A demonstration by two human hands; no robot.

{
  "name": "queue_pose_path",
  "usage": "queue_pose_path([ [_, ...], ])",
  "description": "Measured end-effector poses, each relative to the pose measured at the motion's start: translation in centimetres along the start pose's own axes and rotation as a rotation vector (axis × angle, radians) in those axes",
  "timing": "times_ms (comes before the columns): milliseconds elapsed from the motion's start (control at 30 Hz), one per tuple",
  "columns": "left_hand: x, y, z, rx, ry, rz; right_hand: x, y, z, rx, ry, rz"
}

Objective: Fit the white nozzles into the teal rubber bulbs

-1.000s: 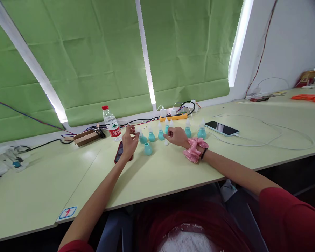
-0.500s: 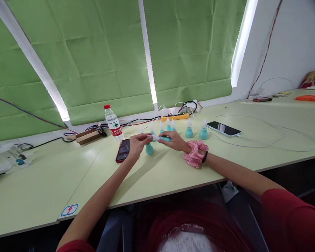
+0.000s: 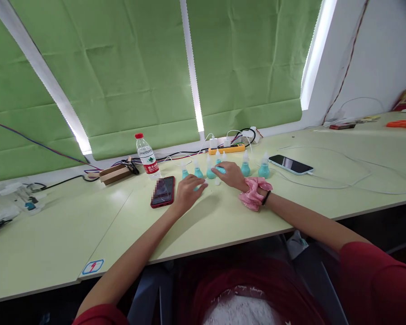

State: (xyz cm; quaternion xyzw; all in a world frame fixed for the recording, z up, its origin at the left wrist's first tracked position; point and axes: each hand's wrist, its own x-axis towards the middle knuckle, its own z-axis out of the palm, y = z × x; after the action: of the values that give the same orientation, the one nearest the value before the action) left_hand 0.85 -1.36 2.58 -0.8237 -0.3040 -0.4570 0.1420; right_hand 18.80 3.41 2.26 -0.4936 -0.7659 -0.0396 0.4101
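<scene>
Several small teal squeeze bottles with white nozzle caps [image 3: 198, 170] stand in a row on the pale green table [image 3: 223, 221]. My left hand [image 3: 188, 191] lies curled over a teal bottle [image 3: 198, 187], and only a sliver of that bottle shows past the fingers. Just to the right, my right hand [image 3: 232, 174] is closed on another teal bottle [image 3: 219, 170] at table level. A small white cap [image 3: 217, 182] sits on the table under that hand's fingers. A pink scrunchie [image 3: 253, 195] is on my right wrist.
A red phone [image 3: 163, 192] lies left of my left hand, and a water bottle [image 3: 148, 158] stands behind it. A black phone [image 3: 291, 164] on a white cable lies to the right. An orange power strip [image 3: 226, 148] and cables run along the green blinds.
Both hands were raised together over the table with a bottle between them. They have parted and dropped: the left onto the loose teal bottle, the right back toward the row.
</scene>
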Motion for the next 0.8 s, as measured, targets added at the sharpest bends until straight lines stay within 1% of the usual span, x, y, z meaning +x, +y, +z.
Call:
queue_pose_path([
  [67,-0.5,0.2,0.8,0.193,-0.198,0.169,0.3,0.4,-0.2,0.049,0.02,0.035],
  [167,-1.2,0.4,1.8,0.402,-0.439,0.287,0.3,0.6,-0.3,0.096,0.002,0.027],
  [233,-1.3,0.4,2.1,0.475,-0.536,0.327,0.2,0.5,-0.1,0.119,-0.054,-0.021],
  [300,-1.4,0.4,2.1,0.526,-0.576,0.371,0.1,0.3,0.1,0.141,-0.113,-0.084],
  [367,-1.5,0.4,2.0,0.575,-0.554,0.399,-0.1,0.2,0.3,0.167,-0.139,-0.119],
  [400,-1.5,0.4,2.0,0.597,-0.517,0.395,-0.2,0.2,0.4,0.183,-0.139,-0.121],
  [467,-1.5,0.5,1.9,0.61,-0.406,0.363,-0.3,0.2,0.5,0.226,-0.138,-0.107],
  [567,-1.4,0.5,1.9,0.507,-0.201,0.262,-0.5,0.1,0.6,0.392,-0.162,-0.032],
  [633,-1.2,0.3,1.7,0.422,-0.068,0.171,-0.6,-0.1,0.4,0.586,-0.257,0.058],
  [700,-0.9,-0.1,1.2,0.376,0.028,0.111,-0.7,-0.5,0.1,0.794,-0.417,0.133],
  [733,-0.7,-0.3,1.0,0.366,0.05,0.106,-0.7,-0.8,-0.2,0.888,-0.497,0.16],
  [800,-0.5,-0.6,0.6,0.357,0.049,0.121,-0.6,-1.4,-0.8,1.039,-0.628,0.201],
])
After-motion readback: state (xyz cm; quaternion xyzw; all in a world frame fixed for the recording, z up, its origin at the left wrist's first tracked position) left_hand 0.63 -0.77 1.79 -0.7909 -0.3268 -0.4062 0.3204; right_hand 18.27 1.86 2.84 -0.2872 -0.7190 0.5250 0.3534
